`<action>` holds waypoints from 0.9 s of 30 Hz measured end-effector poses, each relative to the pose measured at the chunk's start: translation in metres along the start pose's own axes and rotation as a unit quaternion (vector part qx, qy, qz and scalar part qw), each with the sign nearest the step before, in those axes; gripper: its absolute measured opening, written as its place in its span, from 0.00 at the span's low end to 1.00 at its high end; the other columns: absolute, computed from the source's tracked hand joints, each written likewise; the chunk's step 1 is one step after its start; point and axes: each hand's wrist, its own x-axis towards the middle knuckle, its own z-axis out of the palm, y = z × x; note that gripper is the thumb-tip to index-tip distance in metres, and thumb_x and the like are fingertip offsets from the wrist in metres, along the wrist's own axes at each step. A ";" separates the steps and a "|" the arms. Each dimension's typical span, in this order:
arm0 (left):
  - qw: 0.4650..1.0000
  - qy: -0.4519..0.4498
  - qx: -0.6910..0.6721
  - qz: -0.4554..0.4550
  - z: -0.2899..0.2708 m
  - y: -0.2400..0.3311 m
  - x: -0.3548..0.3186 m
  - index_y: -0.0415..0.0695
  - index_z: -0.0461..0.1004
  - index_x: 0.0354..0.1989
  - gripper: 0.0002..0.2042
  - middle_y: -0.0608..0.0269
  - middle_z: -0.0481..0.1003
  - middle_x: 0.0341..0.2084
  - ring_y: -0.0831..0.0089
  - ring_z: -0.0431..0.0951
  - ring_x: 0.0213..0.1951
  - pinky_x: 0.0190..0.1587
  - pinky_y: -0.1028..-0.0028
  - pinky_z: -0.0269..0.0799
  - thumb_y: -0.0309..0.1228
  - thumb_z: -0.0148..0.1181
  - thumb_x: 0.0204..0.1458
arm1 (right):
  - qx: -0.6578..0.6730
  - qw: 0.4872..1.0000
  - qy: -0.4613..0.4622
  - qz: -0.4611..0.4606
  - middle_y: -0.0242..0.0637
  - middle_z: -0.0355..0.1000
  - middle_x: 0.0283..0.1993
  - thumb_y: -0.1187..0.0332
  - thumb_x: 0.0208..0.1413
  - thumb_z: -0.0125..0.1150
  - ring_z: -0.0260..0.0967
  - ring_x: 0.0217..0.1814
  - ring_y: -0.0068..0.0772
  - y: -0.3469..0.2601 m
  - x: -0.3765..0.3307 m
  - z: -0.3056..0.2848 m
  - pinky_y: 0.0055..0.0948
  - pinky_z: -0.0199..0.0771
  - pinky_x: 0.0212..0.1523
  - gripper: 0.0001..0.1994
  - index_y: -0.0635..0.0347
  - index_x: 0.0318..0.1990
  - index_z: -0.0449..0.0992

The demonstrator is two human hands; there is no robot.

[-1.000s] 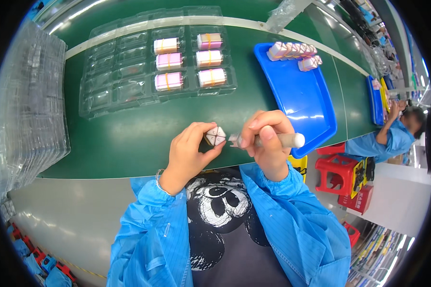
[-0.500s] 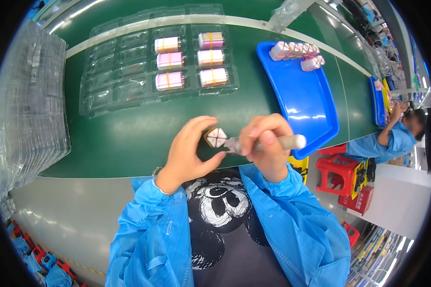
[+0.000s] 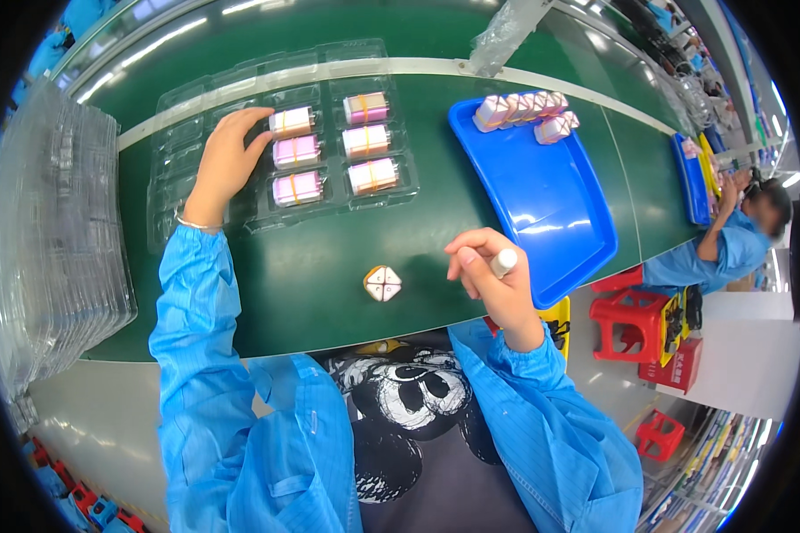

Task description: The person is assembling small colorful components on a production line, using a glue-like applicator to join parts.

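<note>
My left hand (image 3: 225, 164) reaches over the clear tray at the far left. Its thumb and fingertips are apart at the left end of the rearmost white battery-like pack (image 3: 292, 122), which has a yellow band. My right hand (image 3: 496, 280) is closed around a pair of pliers; only the pale handle end (image 3: 505, 259) shows, and the jaws are hidden. Between my hands, nearer to me, another pack (image 3: 382, 283) stands on end on the green table. Its top shows white corners split by a dark cross, with an orange side.
The clear compartment tray (image 3: 400, 197) holds several white and pink packs. On the right, a blue tray (image 3: 551, 226) has a row of packs (image 3: 520, 109) at its far end. Stacked clear trays (image 3: 58, 240) stand at the left. A co-worker (image 3: 729, 249) sits far right.
My left hand has left the standing pack and moved left and away to the clear tray. My right hand has drawn back slightly, with the pliers' jaws away from the pack. The view has shifted.
</note>
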 end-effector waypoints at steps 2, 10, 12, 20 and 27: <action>1.000 -0.003 0.010 -0.028 -0.003 0.011 -0.003 0.45 0.73 0.50 0.16 0.57 0.74 0.48 0.57 0.69 0.54 0.56 0.64 0.64 0.30 0.59 0.52 | 0.000 1.000 -0.004 0.008 0.31 0.71 0.28 0.72 0.60 0.51 0.60 0.23 0.13 0.001 0.003 -0.001 0.15 0.58 0.23 0.07 0.63 0.40 0.75; 0.999 -0.038 -0.021 -0.009 -0.006 0.012 0.003 0.50 0.71 0.52 0.19 0.65 0.75 0.44 0.64 0.68 0.49 0.54 0.65 0.59 0.32 0.61 0.51 | -0.026 0.998 -0.037 0.033 0.31 0.71 0.29 0.74 0.58 0.53 0.68 0.32 0.18 -0.003 0.016 0.017 0.19 0.67 0.33 0.06 0.64 0.39 0.75; 0.998 -0.048 -0.031 -0.003 -0.006 0.012 0.003 0.52 0.70 0.53 0.19 0.67 0.75 0.43 0.66 0.68 0.49 0.55 0.65 0.57 0.34 0.60 0.51 | -0.035 0.998 -0.051 0.023 0.31 0.71 0.29 0.74 0.58 0.53 0.68 0.32 0.18 -0.004 0.017 0.021 0.19 0.67 0.33 0.06 0.64 0.39 0.75; 0.987 0.065 -0.143 0.021 -0.003 0.030 0.001 0.41 0.69 0.50 0.16 0.55 0.72 0.44 0.61 0.72 0.48 0.51 0.67 0.66 0.26 0.57 0.53 | -0.043 0.997 -0.054 0.029 0.31 0.71 0.29 0.73 0.59 0.54 0.68 0.32 0.18 -0.002 0.018 0.015 0.19 0.67 0.33 0.06 0.64 0.40 0.75; 0.876 0.168 -0.447 -0.065 0.000 0.085 -0.038 0.35 0.65 0.53 0.18 0.59 0.71 0.46 0.71 0.72 0.47 0.52 0.71 0.68 0.23 0.56 0.52 | -0.054 0.995 0.002 -0.083 0.36 0.71 0.41 0.76 0.56 0.56 0.66 0.31 0.18 -0.012 0.030 0.036 0.19 0.66 0.33 0.14 0.63 0.50 0.72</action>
